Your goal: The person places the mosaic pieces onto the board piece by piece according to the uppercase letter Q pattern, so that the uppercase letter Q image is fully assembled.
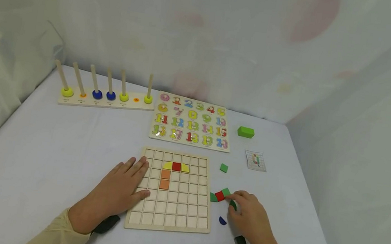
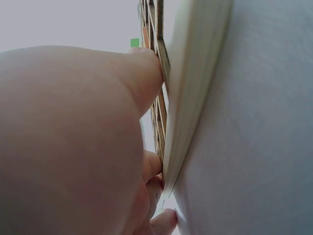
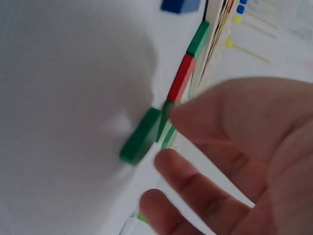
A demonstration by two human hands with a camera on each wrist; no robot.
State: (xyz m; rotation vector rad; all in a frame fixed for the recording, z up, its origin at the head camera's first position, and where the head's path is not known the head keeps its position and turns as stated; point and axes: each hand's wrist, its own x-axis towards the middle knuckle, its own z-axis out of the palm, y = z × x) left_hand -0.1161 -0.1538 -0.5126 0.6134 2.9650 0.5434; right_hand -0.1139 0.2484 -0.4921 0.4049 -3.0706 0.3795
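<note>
L hand [image 1: 113, 193] flat on board [image 1: 171, 208], R hand [image 1: 251, 218] at green block [image 1: 226, 191] (can't tell if grip's holding it); prob. partway, w/ 5 visible blocks [image 1: 165, 174] slotted, others, e.g. blue block [image 1: 223, 221], loose on desk [image 1: 65, 154] R of board.

The person's right grip [image 3: 254, 132] reaches in low over the white table [image 3: 73, 122], its thumb tip by a dark green block [image 3: 165, 113] (whether touching, I can't tell). A red block [image 3: 181, 78] adjoins it, then another green block [image 3: 198, 40]. Nearer lies a loose green piece [image 3: 141, 136]; a blue piece [image 3: 179, 5] sits at the top edge.
</note>
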